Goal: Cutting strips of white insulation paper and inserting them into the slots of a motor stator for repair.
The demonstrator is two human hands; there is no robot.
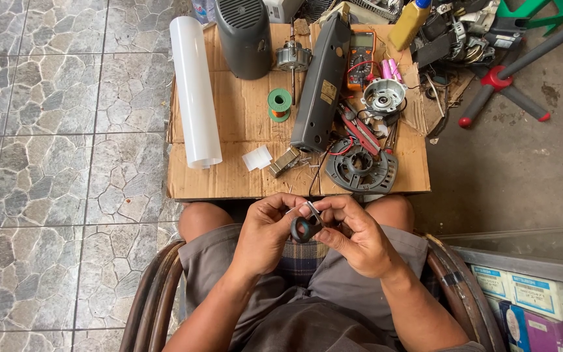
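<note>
Near, over our lap: left hand (265, 234) and right hand (353, 238) together pinch a dark ring (304, 229). Beyond, on cardboard (229, 176): black round frame (361, 166), green spool (279, 103), white tube (194, 91), grey housing (324, 81). Far: multimeter (361, 57).

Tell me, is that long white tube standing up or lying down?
Lying down: the white tube rests lengthwise along the left edge of the cardboard sheet.

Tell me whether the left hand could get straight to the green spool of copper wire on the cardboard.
Probably not at once: the left hand is pinching the small black ring together with the right hand. Otherwise the way looks free; the green spool stands uncovered on the cardboard.
</note>
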